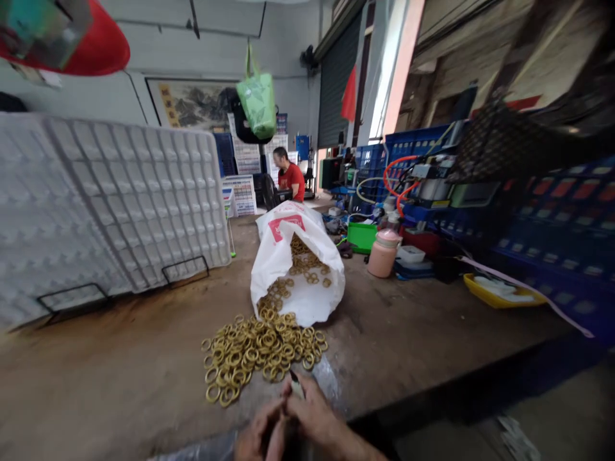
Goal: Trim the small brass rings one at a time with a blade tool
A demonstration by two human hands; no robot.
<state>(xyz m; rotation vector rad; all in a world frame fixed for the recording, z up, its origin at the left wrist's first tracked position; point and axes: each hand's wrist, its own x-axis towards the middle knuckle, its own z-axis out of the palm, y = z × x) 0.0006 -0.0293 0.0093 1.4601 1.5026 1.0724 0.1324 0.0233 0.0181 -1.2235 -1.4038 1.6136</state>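
A pile of brass rings (259,355) lies on the brown workbench (120,384), spilled from the mouth of a white sack (293,256) that lies on its side with more rings inside. At the bottom edge, my left hand (259,435) and my right hand (319,419) are pressed together just short of the pile. Both have curled fingers. A thin dark pen-like stick (295,387) pokes up between them, gripped by the right hand. The left hand's fingers touch the same spot; what they hold is hidden.
Stacked white moulded trays (110,205) lean at the left. A pink bottle (383,253), a green box (361,235) and a yellow tray (500,294) sit at the right near blue crates (552,230). A person in red (289,174) sits far back.
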